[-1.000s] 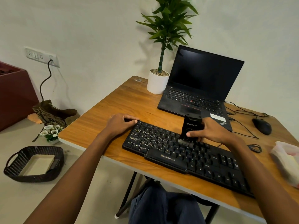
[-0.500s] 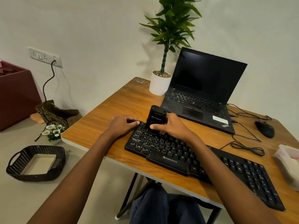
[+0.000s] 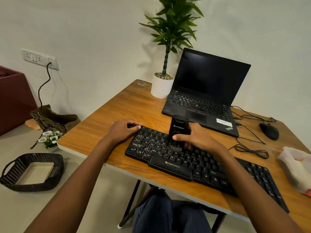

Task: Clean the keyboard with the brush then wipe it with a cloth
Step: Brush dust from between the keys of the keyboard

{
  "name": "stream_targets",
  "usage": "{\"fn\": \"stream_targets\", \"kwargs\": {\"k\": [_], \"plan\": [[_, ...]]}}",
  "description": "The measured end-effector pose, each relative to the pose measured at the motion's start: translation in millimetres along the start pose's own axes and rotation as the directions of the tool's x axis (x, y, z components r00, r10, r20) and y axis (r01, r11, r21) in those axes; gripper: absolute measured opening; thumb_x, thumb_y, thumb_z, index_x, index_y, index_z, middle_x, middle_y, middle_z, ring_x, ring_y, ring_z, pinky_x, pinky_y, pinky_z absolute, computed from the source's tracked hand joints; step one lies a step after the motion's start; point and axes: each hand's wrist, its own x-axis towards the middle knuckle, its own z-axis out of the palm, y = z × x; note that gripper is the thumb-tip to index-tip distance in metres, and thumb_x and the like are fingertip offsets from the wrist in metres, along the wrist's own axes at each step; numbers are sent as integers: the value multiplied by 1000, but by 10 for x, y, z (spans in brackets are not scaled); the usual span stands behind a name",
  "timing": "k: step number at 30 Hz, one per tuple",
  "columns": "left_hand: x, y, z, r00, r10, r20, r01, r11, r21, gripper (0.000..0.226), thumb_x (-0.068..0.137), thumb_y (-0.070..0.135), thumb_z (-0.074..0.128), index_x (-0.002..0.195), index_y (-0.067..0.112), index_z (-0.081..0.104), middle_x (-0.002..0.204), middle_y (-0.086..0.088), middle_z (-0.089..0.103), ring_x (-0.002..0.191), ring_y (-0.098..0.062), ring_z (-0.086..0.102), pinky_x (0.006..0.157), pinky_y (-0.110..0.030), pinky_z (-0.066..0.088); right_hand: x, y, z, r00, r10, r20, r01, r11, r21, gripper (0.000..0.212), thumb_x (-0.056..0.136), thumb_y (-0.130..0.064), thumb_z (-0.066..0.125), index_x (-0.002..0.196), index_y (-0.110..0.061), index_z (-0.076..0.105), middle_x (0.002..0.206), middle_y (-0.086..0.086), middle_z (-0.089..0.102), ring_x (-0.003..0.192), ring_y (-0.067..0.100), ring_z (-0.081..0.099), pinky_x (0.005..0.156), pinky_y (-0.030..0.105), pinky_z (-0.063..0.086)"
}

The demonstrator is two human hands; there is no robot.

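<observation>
Head view: keyboard (image 3: 185, 158) lies at table's (image 3: 117, 111) near edge, laptop (image 3: 202, 105) behind it. Right hand (image 3: 196, 138) clamps brush (image 3: 177, 132) upright, thumb on near face, fingers behind; bristles down on the left-middle letter keys. Left hand (image 3: 122, 130) curls over far-left corner, pinning it. Brushing step; wipe to follow. Advice: short light strokes along each row, bristles into gaps, push dust toward one edge, keep left hand firm.

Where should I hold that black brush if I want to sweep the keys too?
Hold the brush by its tall black body, from the right, as the right hand does, thumb across the near face. It stands upright, bristles down on the keyboard, so the body is the free part.
</observation>
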Motion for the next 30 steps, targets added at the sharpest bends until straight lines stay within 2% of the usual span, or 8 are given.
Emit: {"fn": "stream_targets", "kwargs": {"k": [5,9,11,14,18,24,27,30], "plan": [[-7,24,-3,1000,-3,7,3,1000,7,5,80,55,57,84,58,57,117,10,65,113,-12,55,104,-51,33,21,34,-56,998,39,46,-42,996,76,19,82,-19,68,95,-17,53,78,5,64,56,12,57,49,21,45],[-2,22,-4,1000,2,4,-2,1000,24,9,86,48,60,86,57,57,119,9,65,114,-13,54,104,-51,34,84,-28,1,1000,-28,12,29,995,-95,23,82,-22,69,98,-15,54,81,0,63,62,10,59,50,14,44],[2,16,1,1000,4,3,-4,999,40,5,83,53,58,88,56,58,118,10,65,113,-12,55,104,-51,34,79,-61,70,998,-64,23,65,996,-69,20,82,-20,69,95,-19,54,76,-4,63,58,6,59,50,14,44],[15,-13,13,1000,16,1,-16,998,56,27,74,63,47,94,52,62,116,12,66,110,-12,56,103,-51,35,57,-54,38,998,-52,46,53,999,-5,19,82,-18,69,92,-21,54,69,-4,62,49,2,55,46,17,44],[34,-34,27,1000,16,-11,-15,998,57,39,75,60,48,103,41,67,118,10,65,112,-13,56,104,-51,33,72,-68,78,996,-88,-15,87,996,-28,26,82,-19,70,102,-19,53,80,-5,62,52,-2,57,48,14,45],[40,-47,22,1000,22,-6,-22,998,55,14,88,44,58,101,46,64,119,10,64,113,-13,54,104,-51,33,20,-6,-4,999,6,-42,-1,994,112,23,80,-17,71,94,-20,53,80,1,64,54,8,59,50,19,48],[25,-32,19,1000,13,-13,-12,998,61,16,89,43,58,103,43,65,120,9,64,114,-13,54,105,-50,33,31,-20,102,994,-48,-98,53,998,46,23,80,-21,71,92,-27,52,84,-5,64,60,-1,59,53,12,47],[25,-10,14,1000,1,-5,-1,998,67,16,89,43,58,103,44,64,121,9,64,115,-13,54,105,-50,33,32,-60,152,997,-62,-53,66,995,76,21,82,-18,69,91,-27,52,80,-6,62,53,-5,56,49,10,42]]}}
